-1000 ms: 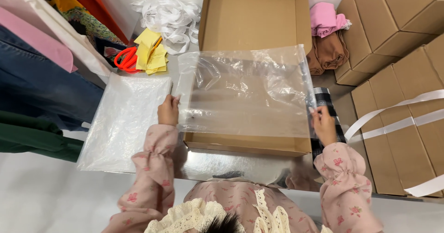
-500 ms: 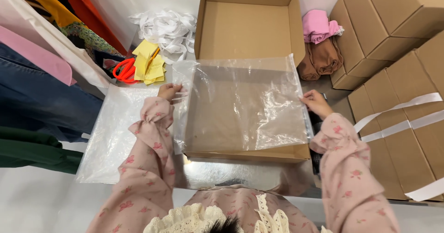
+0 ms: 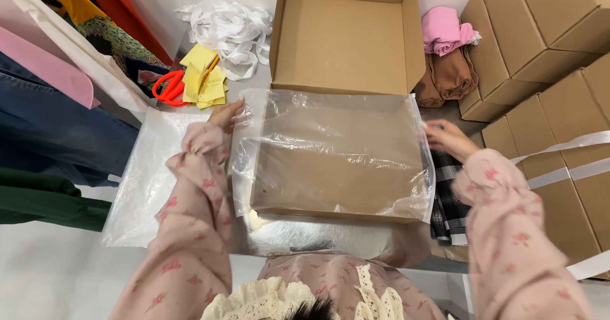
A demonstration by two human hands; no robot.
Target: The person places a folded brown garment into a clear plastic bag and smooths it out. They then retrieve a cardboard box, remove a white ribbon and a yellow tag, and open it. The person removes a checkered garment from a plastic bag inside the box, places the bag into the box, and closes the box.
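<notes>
A clear plastic bag (image 3: 330, 148) lies spread flat over the opening of a brown cardboard box (image 3: 330, 193) in front of me. My left hand (image 3: 227, 113) grips the bag's far left corner. My right hand (image 3: 448, 139) pinches the bag's right edge. Both arms wear pink flowered sleeves. The box's lid (image 3: 346, 37) stands open behind the bag.
A stack of clear bags (image 3: 149, 180) lies at the left. Red scissors (image 3: 168, 88), yellow paper sheets (image 3: 203, 78) and white ribbon (image 3: 232, 31) lie behind. Folded pink and brown cloths (image 3: 445, 53), a plaid cloth (image 3: 448, 205) and closed cartons (image 3: 546, 59) are at the right. Hanging clothes (image 3: 51, 104) fill the left edge.
Both hands moved away from me with the bag, from the box's near edge toward its far side. The bag now lies flatter over the box.
</notes>
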